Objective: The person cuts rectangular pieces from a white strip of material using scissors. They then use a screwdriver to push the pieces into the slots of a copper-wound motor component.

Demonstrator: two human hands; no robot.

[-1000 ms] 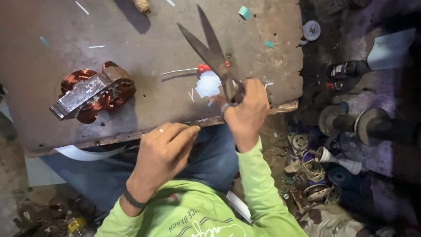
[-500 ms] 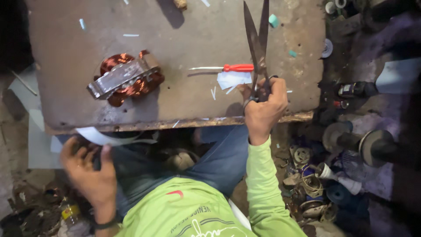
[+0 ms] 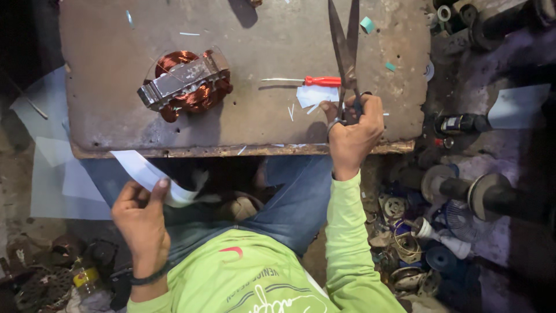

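A: Start at the left. What has the left hand point(image 3: 142, 217) got?

B: A long white paper strip point(image 3: 152, 175), pinched between thumb and fingers below the counter point(image 3: 116, 116) edge, over the lap. That grip is closed on the strip.

A: And on the counter itself?

B: A motor stator with copper windings point(image 3: 185, 86) lies toward the left, untouched. Farther right a red-handled screwdriver point(image 3: 304, 80) lies flat, with a small white paper piece point(image 3: 315, 94) just beside it.

A: Then the right hand?

B: The right hand point(image 3: 354, 130) is closed through the handles of large scissors point(image 3: 345, 55), blades pointing away and almost shut, tips near the far edge.

A: What could go wrong?

B: I'd judge the strip is floppy and hangs low; brought up to the blades one-handed, it may fold and cut crooked. The long blades pass close to the screwdriver, so a swing could knock it, and fingers guiding the strip could stray near the edges.
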